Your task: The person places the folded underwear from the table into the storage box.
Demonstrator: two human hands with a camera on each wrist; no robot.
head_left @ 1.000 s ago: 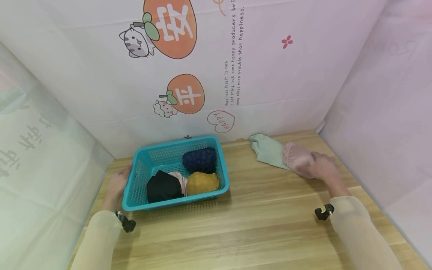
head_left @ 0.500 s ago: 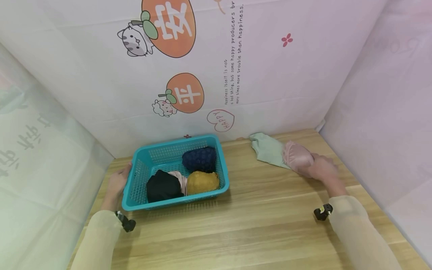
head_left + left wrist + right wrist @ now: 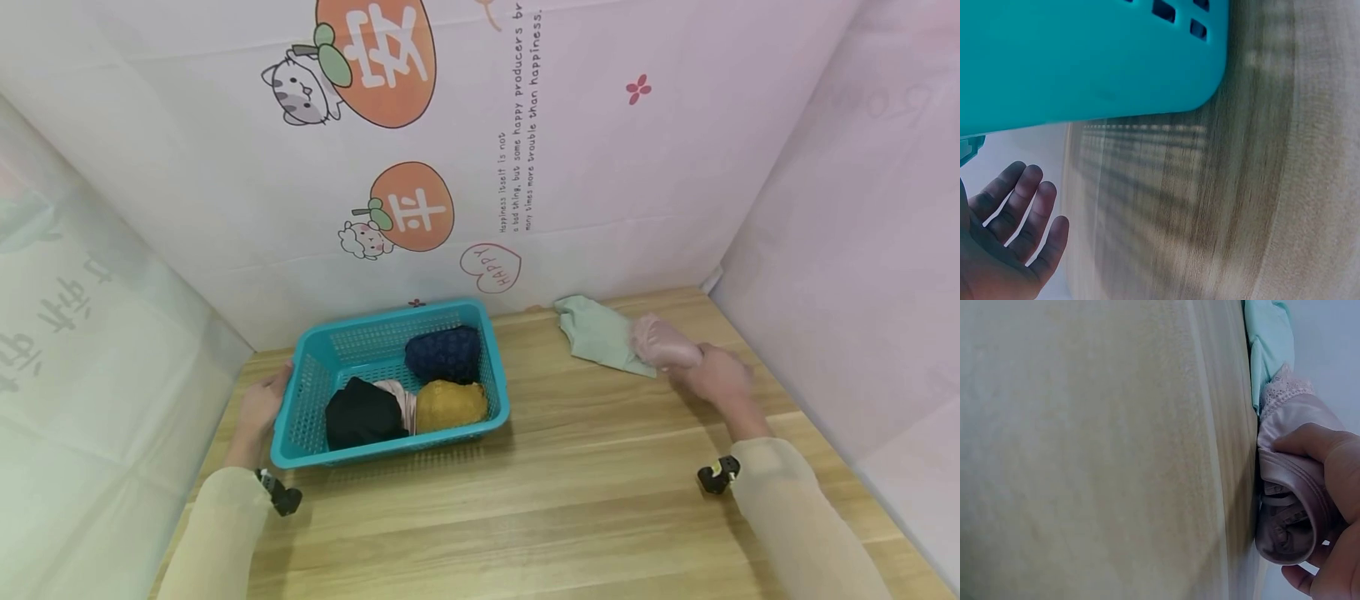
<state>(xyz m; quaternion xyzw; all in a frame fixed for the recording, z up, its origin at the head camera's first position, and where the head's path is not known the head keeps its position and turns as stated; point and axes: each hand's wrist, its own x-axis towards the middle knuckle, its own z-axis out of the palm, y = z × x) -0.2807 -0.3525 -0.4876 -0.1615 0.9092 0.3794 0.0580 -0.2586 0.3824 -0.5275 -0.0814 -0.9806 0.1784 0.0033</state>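
My right hand (image 3: 716,377) grips a folded pink satin bra (image 3: 663,342) with a lace edge. In the right wrist view the thumb lies on top of the bra (image 3: 1297,415), fingers curl under it, and its folded-in straps show at the near end. A mint-green cloth (image 3: 600,333) lies flat just left of it, partly covered by the lace. My left hand (image 3: 262,404) is at the left side of a turquoise basket (image 3: 281,454); the left wrist view shows its four fingers loosely extended beside the basket wall (image 3: 1085,69), the thumb mostly hidden.
Inside the basket are a black bundle (image 3: 363,414), a mustard-yellow bundle (image 3: 452,406), a navy bundle (image 3: 444,354) and a pale pink piece (image 3: 406,404). A printed white cloth wall (image 3: 585,167) stands behind the wooden table (image 3: 525,517), with more cloth walls at both sides.
The bra's near end has tipped and shifted slightly right in my right hand, showing more of the mint cloth's lower corner. My left hand and the basket have stayed put.
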